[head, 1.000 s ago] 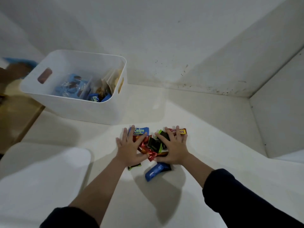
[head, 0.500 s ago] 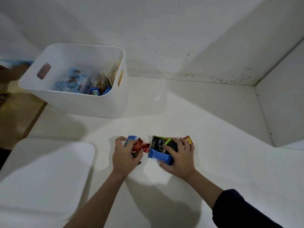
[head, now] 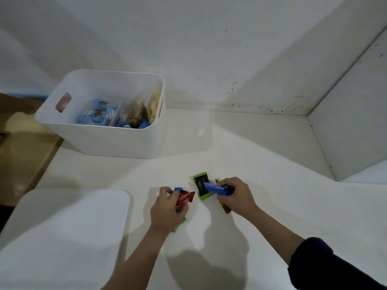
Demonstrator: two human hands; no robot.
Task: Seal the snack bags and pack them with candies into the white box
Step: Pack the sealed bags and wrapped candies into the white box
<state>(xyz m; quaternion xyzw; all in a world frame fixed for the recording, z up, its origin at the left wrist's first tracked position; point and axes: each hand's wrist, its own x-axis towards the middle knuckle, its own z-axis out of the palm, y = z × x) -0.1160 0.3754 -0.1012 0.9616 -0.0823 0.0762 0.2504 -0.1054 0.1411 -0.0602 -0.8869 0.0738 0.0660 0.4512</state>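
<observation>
The white box (head: 109, 141) stands at the back left of the white table, holding clear snack bags (head: 136, 109) and blue wrapped candies (head: 96, 113). My left hand (head: 167, 210) grips a bunch of candies; red (head: 185, 196) and blue wrappers stick out above its fingers and a green one (head: 179, 226) below. My right hand (head: 236, 195) grips another bunch, with a blue candy (head: 215, 188) pointing left. A green-and-black candy (head: 202, 184) lies under that blue one; I cannot tell whether the hand holds it. A brown wrapper (head: 226, 208) shows beneath the right hand.
A white lid (head: 69, 233) lies flat at the near left of the table. White walls rise behind and on the right, meeting in a corner. Beyond the table's left edge is a brown wooden floor (head: 18, 155).
Both hands went from lying flat on the candy pile to curling round the candies. They have drawn apart, each with its own bunch, slightly off the table.
</observation>
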